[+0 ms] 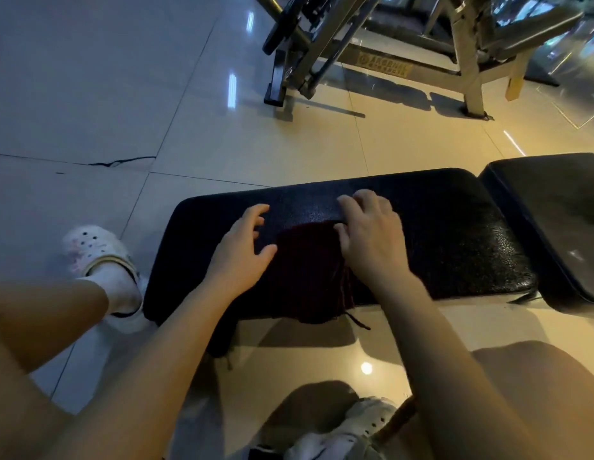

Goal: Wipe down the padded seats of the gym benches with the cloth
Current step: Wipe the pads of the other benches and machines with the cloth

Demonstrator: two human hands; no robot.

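A black padded bench seat (438,234) lies across the middle of the view, and its second pad (548,207) rises at the right. A dark maroon cloth (305,263) is spread on the seat and hangs over its near edge. My left hand (239,250) hovers at the cloth's left edge with fingers apart, holding nothing. My right hand (372,234) rests on the cloth's right side with its fingers curled on the upper right corner; whether it pinches the cloth is unclear.
A metal-framed gym machine (322,51) stands on the glossy tiled floor (106,94) behind the bench, with another padded bench (534,31) at the top right. My feet in white clogs (96,257) are at the left and bottom of the view.
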